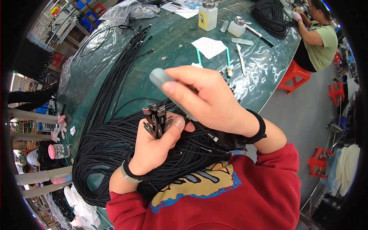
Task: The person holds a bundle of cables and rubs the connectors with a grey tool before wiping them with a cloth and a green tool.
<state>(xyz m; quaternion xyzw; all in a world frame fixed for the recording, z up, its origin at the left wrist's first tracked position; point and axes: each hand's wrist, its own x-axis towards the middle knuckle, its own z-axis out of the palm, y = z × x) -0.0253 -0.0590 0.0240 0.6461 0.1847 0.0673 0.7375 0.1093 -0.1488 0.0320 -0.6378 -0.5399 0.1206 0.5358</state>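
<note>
My left hand (150,151) is closed around a bunch of black cable connectors (155,115), their metal USB-C type tips pointing up. Above and to the right of it, my right hand (211,96) grips a translucent grey-green rounded piece (158,77) between thumb and fingers. Its end sticks out to the left; the exact kind is unclear. Beneath both hands lies a big coiled heap of black cables (111,153). One loose cable end (212,137) with a metal plug shows just below my right hand.
More black cables (119,73) stretch along the left of the green-covered table (168,34). A white cloth (209,47), two bottles (207,17) and a pen-like tool (260,36) lie farther back. A person (320,38) sits at the far right beside red stools (293,78).
</note>
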